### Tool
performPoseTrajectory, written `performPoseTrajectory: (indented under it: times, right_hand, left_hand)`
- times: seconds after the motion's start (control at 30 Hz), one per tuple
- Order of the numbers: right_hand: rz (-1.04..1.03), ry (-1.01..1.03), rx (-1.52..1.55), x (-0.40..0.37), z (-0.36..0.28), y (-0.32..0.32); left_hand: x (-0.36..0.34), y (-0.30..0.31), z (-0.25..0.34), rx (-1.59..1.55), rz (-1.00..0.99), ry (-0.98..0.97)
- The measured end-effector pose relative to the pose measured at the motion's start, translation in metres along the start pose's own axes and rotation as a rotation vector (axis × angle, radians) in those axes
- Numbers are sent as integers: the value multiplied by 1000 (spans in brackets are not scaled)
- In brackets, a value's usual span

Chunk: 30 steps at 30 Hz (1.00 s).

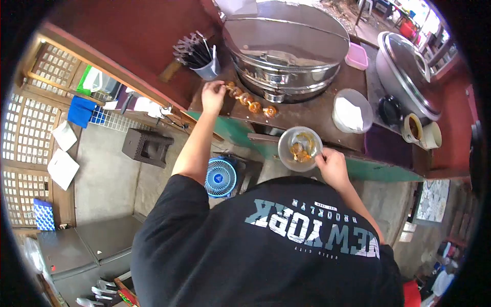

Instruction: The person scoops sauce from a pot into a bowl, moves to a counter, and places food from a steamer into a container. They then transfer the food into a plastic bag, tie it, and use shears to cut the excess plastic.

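My left hand (212, 96) is pinching one end of the skewer (246, 99), its food extending rightward; my right hand (334, 167) is gripping the bowl (285, 149).

Here's a lane, right now, across the counter (309, 113) between the skewered balls (254, 106) and the clear tub (368, 114), with the steel pot (302, 75) walling off the back and the right hand's (333, 166) plastic cup (287, 155) crowding the front edge!
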State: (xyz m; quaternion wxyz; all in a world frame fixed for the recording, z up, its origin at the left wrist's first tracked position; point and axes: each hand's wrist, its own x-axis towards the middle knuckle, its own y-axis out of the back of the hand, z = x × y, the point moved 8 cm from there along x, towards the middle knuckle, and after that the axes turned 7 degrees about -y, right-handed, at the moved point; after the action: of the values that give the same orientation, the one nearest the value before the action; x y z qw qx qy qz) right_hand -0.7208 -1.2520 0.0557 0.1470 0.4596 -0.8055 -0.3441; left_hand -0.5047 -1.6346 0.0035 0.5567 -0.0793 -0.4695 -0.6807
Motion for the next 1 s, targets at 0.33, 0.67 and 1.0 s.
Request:
performPoseTrajectory:
  times: [0.33, 0.67, 1.0]
  right_hand:
    - [36, 60, -9, 6, -5, -1]
    - [-34, 9, -51, 7, -14, -8]
    - [-21, 12, -27, 4, -10, -2]
  left_hand:
    - [-82, 14, 303, -185, -599, -546]
    - [-136, -68, 302, 273, -1014, -737]
    - [-127, -70, 300, 265, -1067, -733]
